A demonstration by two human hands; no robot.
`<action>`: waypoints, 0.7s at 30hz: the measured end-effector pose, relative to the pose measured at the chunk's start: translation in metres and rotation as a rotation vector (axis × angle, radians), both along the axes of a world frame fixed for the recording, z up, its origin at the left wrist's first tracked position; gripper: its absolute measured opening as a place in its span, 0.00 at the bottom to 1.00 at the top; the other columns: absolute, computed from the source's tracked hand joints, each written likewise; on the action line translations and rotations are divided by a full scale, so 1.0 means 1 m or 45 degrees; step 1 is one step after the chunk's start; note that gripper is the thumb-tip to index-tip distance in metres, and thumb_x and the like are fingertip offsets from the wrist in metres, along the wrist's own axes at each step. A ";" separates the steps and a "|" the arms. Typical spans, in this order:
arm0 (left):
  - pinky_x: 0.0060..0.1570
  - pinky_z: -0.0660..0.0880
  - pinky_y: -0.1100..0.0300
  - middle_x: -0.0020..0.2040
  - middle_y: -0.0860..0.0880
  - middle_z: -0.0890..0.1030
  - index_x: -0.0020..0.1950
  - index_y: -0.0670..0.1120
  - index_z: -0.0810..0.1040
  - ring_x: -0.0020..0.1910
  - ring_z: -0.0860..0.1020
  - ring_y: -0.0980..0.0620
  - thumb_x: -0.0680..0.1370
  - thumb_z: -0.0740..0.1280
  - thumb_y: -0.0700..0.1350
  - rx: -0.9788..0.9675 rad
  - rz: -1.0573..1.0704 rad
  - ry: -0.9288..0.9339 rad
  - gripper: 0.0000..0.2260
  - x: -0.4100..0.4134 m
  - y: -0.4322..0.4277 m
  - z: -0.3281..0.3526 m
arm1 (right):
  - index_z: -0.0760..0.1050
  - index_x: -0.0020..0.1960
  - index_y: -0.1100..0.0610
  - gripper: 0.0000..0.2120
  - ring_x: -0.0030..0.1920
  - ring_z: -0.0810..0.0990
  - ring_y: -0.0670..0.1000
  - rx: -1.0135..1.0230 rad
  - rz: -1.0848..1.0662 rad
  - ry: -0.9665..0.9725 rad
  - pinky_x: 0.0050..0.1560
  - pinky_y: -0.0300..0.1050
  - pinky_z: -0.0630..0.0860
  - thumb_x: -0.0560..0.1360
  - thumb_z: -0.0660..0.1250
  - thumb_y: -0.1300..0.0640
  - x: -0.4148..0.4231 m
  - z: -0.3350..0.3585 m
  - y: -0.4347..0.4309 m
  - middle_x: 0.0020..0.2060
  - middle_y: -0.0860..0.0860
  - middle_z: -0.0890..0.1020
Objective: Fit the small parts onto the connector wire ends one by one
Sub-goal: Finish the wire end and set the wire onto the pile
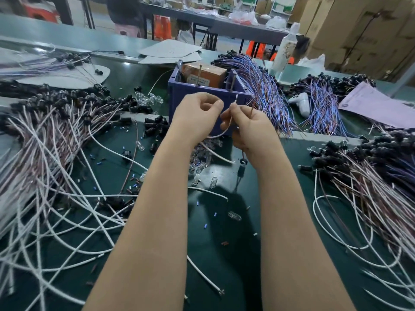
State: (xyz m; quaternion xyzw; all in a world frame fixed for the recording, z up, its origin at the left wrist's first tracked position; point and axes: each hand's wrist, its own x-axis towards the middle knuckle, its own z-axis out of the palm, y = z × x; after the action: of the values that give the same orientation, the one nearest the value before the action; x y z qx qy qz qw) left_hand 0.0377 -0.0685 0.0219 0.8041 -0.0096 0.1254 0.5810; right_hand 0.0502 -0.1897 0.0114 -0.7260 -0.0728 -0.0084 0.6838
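Looking across the bench now: a dark green mat [224, 254] is covering the worktop, and it is carrying a great deal; a heap of white and brown wires with black sockets [45, 135] is sprawling over the left side, a second heap [370, 176] is fanning out on the right, and a bundle of blue and purple wires [265, 90] is spilling down beside a blue crate [202, 93]; a brown box [206, 72] is sitting inside that crate; clear glass bulbs [202, 162] are lying scattered on the mat under the hands, with tiny blue and brown bits strewn around them; a pink printed sheet [377, 104] is lying far right, near a white handheld controller [299, 104]; behind, a plastic bottle [286, 50] is standing at the bench edge, and stacked cardboard boxes [359, 25] are filling the right of the room.

Both hands are working in front of the crate, above the mat; the right hand [249, 126] is gripping a white wire [231, 110], its bare tip pointing up just beside the left fingertips; the wire is curving down under the hands, and a black connector [243, 162] is dangling below the right wrist; the left hand [197, 115] is curling, thumb and forefinger pressing together, but I cannot tell whether anything is pinched there.
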 end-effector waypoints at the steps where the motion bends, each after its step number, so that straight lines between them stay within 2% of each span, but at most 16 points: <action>1: 0.52 0.75 0.60 0.48 0.49 0.82 0.52 0.49 0.80 0.50 0.79 0.53 0.79 0.65 0.47 0.046 -0.001 -0.005 0.06 0.000 -0.001 0.002 | 0.74 0.39 0.58 0.15 0.16 0.60 0.41 -0.031 0.031 0.009 0.18 0.33 0.56 0.82 0.57 0.57 0.000 0.000 0.000 0.29 0.53 0.75; 3: 0.55 0.76 0.56 0.47 0.48 0.83 0.50 0.49 0.81 0.50 0.80 0.51 0.78 0.65 0.46 0.070 -0.017 -0.016 0.05 -0.002 -0.002 0.005 | 0.74 0.39 0.57 0.15 0.17 0.60 0.41 -0.101 0.091 0.027 0.19 0.33 0.56 0.82 0.58 0.56 -0.001 0.000 0.000 0.29 0.54 0.74; 9: 0.51 0.79 0.47 0.42 0.44 0.82 0.48 0.44 0.81 0.42 0.79 0.47 0.78 0.67 0.43 0.042 -0.006 0.021 0.05 -0.002 -0.001 0.000 | 0.73 0.35 0.55 0.16 0.20 0.60 0.42 -0.356 0.205 -0.002 0.21 0.34 0.57 0.81 0.59 0.57 -0.004 -0.002 0.003 0.29 0.55 0.71; 11: 0.52 0.78 0.52 0.42 0.44 0.83 0.45 0.44 0.82 0.41 0.79 0.49 0.77 0.67 0.43 -0.009 0.107 0.005 0.05 0.001 0.001 -0.002 | 0.74 0.36 0.56 0.16 0.20 0.61 0.42 -0.421 0.240 -0.015 0.21 0.33 0.58 0.81 0.59 0.57 -0.005 -0.002 0.000 0.27 0.52 0.71; 13: 0.49 0.76 0.60 0.42 0.47 0.84 0.43 0.46 0.81 0.39 0.78 0.54 0.78 0.66 0.43 -0.048 0.355 -0.054 0.06 0.003 0.009 -0.003 | 0.76 0.38 0.57 0.15 0.20 0.63 0.41 -0.493 0.264 0.007 0.22 0.31 0.60 0.81 0.60 0.56 -0.006 -0.002 -0.005 0.27 0.50 0.73; 15: 0.49 0.75 0.62 0.46 0.47 0.84 0.45 0.46 0.81 0.43 0.79 0.53 0.77 0.66 0.42 -0.070 0.500 -0.079 0.05 0.004 0.018 -0.003 | 0.77 0.38 0.57 0.15 0.20 0.64 0.40 -0.517 0.228 0.029 0.22 0.31 0.61 0.81 0.60 0.56 -0.006 -0.003 -0.010 0.26 0.49 0.74; 18: 0.62 0.72 0.55 0.60 0.46 0.78 0.63 0.46 0.77 0.59 0.76 0.48 0.76 0.65 0.41 0.040 0.390 0.036 0.16 0.003 0.021 -0.001 | 0.78 0.38 0.57 0.15 0.19 0.64 0.40 -0.578 0.176 0.045 0.21 0.31 0.60 0.81 0.60 0.55 -0.005 -0.003 -0.010 0.25 0.48 0.74; 19: 0.62 0.72 0.55 0.61 0.47 0.77 0.64 0.48 0.76 0.60 0.75 0.49 0.77 0.64 0.42 0.013 0.310 0.051 0.16 0.002 0.019 0.001 | 0.78 0.38 0.57 0.16 0.19 0.63 0.41 -0.622 0.178 0.056 0.21 0.32 0.60 0.81 0.60 0.55 -0.005 -0.004 -0.008 0.25 0.48 0.73; 21: 0.55 0.73 0.58 0.52 0.53 0.80 0.56 0.51 0.79 0.52 0.77 0.56 0.79 0.63 0.46 -0.120 0.114 0.038 0.08 -0.002 0.011 0.008 | 0.78 0.37 0.56 0.16 0.18 0.63 0.41 -0.718 0.184 0.081 0.20 0.32 0.60 0.81 0.60 0.54 -0.005 -0.006 -0.005 0.25 0.48 0.72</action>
State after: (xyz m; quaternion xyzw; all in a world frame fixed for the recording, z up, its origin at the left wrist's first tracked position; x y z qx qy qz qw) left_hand 0.0354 -0.0571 0.0294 0.7773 0.0410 0.1399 0.6121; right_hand 0.0455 -0.1944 0.0050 -0.8803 -0.1023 0.0838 0.4557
